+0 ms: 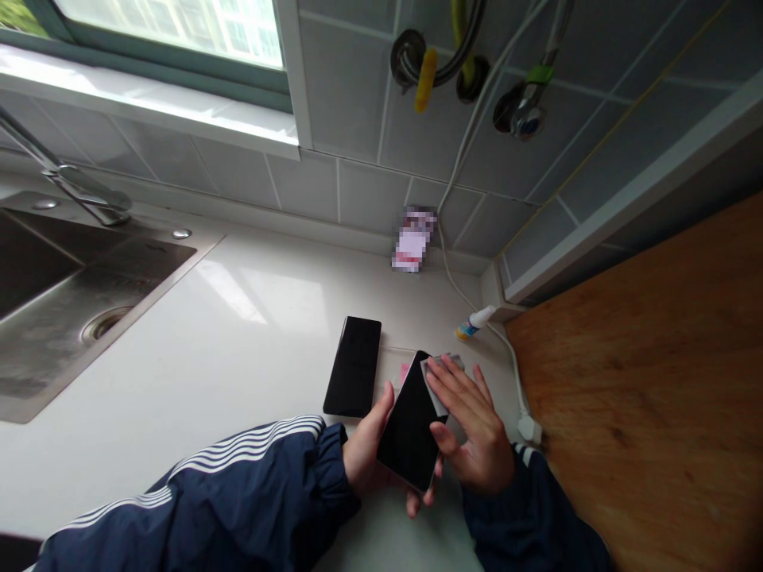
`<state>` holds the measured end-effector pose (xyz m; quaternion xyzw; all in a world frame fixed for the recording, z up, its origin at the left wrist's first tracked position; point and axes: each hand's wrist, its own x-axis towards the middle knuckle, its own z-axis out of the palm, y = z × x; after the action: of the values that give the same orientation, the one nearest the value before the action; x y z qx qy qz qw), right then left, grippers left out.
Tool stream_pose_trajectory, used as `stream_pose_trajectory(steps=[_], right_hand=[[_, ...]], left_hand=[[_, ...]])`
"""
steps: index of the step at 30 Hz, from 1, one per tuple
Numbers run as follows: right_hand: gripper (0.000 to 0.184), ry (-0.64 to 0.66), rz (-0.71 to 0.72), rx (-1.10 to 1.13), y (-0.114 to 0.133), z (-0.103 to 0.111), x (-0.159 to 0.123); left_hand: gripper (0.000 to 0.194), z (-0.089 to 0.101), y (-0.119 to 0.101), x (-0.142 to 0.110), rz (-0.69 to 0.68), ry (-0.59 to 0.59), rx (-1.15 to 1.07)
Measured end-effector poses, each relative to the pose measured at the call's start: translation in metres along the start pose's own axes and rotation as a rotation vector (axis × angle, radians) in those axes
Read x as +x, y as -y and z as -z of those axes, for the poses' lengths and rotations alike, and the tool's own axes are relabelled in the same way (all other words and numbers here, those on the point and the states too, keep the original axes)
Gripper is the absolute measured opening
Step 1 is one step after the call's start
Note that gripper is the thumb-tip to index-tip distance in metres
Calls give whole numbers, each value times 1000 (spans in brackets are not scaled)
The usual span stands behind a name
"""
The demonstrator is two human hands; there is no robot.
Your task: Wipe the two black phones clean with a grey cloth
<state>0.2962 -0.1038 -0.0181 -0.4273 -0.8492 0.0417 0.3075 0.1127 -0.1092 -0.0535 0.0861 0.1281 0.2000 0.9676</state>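
Held smartphone (pixel 408 433) and second smartphone (pixel 353 367): black. Jacket sleeve (pixel 256 485): navy, white stripes. Countertop (pixel 268 373): white. Wall tiles (pixel 369 195): grey, pale grout lines. Wooden board (pixel 632 373): orange-brown, darker grain.

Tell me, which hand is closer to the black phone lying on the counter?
Left. The left hand is close beside the black phone, holding a second phone. The right hand is farther away, past that second phone.

And there it was: a glossy black smartphone (pixel 408 421), screen up, tilted in the left hand (pixel 365 453), a pale grey cloth (pixel 435 377) lying against its glass!
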Motion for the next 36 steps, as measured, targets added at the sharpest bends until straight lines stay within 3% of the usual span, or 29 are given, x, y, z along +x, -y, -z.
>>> stream_pose_trajectory(steps=[9, 13, 19, 27, 31, 36], right_hand=[[61, 88, -59, -23, 0, -3, -2], [63, 146, -15, -9, 5, -4, -1], [61, 193, 88, 44, 14, -2, 0], [59, 204, 145, 125, 28, -2, 0], [52, 199, 180, 199, 32, -2, -1], [47, 184, 201, 279, 39, -1, -3]], left_hand=[[111, 8, 7, 4, 30, -31, 75], [110, 6, 6, 2, 22, -57, 93], [108, -2, -2, -3, 25, 7, 78], [86, -6, 0, -3, -198, -121, -172], [99, -8, -2, -7, -121, -163, -262], [107, -3, -4, -7, -44, -58, -200]])
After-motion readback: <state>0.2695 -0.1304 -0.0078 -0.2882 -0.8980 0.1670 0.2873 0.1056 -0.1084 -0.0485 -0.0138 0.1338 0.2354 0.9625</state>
